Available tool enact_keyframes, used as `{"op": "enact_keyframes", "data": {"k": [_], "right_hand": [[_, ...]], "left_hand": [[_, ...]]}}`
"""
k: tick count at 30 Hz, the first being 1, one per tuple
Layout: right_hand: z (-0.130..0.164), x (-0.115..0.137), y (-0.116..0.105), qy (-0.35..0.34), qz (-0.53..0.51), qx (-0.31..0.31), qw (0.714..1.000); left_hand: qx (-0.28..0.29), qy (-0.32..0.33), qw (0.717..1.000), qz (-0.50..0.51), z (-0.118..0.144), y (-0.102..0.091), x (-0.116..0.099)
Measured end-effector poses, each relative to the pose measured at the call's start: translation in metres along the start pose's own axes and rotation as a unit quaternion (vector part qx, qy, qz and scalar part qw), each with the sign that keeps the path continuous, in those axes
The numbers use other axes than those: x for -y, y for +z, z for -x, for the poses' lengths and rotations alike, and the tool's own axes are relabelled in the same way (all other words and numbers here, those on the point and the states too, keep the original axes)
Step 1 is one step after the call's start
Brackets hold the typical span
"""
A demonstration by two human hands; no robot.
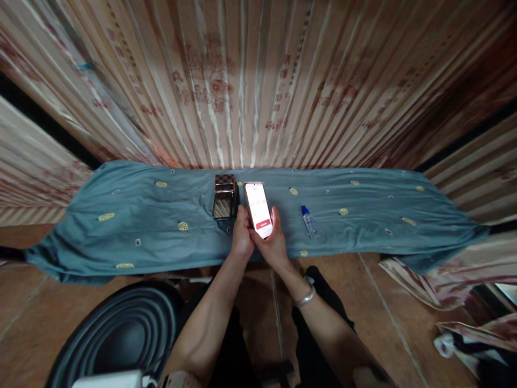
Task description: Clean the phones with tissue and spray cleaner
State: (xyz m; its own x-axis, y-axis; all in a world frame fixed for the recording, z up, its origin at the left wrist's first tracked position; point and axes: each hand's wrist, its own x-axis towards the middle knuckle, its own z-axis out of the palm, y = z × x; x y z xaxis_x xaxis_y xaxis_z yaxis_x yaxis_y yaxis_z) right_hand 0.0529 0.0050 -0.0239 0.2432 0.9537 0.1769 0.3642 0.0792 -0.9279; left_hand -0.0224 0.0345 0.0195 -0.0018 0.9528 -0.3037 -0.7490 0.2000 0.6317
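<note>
Both my hands hold a smartphone (258, 207) above the cloth. Its lit white screen shows a row of digits and a red button near the bottom. My left hand (243, 234) wraps the phone's left edge. My right hand (273, 242) grips the lower right side, its thumb across the bottom. Just left of the phone lies a dark, shiny case (225, 198) with a checkered band at its top; what it is I cannot tell. Farther right rests a small clear bottle (310, 223) with a blue cap.
A teal patterned cloth (141, 215) covers the narrow bench in front of me. Behind it hangs a pleated curtain (258, 97). A black round ribbed stool (121, 334) stands at lower left, with a white box (109, 379) by it. Fabric (476, 337) lies at lower right.
</note>
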Motion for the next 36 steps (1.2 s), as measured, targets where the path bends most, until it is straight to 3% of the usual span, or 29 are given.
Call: {"op": "enact_keyframes", "data": {"k": [11, 19, 23, 28, 32, 36], "right_hand": [[0.0, 0.002, 0.002, -0.011, -0.013, -0.01, 1.0], [-0.01, -0.003, -0.018, 0.023, -0.04, -0.031, 0.998], [-0.025, -0.015, -0.034, 0.017, -0.071, -0.047, 0.996], [-0.063, -0.04, -0.079, 0.03, -0.032, -0.104, 0.994], [-0.094, -0.069, -0.138, 0.078, 0.094, -0.145, 0.982], [-0.113, -0.101, -0.204, 0.143, 0.238, -0.174, 0.945]], "left_hand": [[0.002, 0.01, 1.0, -0.018, -0.001, -0.004, 0.0], [0.044, 0.027, 0.998, -0.047, -0.003, 0.004, 0.015], [0.044, -0.012, 0.997, -0.066, -0.004, 0.008, 0.021], [0.03, -0.031, 0.992, -0.117, -0.003, 0.007, 0.026], [0.044, -0.05, 0.988, -0.138, 0.0, 0.006, 0.025], [0.036, -0.052, 0.987, -0.145, 0.001, 0.005, 0.022]]}}
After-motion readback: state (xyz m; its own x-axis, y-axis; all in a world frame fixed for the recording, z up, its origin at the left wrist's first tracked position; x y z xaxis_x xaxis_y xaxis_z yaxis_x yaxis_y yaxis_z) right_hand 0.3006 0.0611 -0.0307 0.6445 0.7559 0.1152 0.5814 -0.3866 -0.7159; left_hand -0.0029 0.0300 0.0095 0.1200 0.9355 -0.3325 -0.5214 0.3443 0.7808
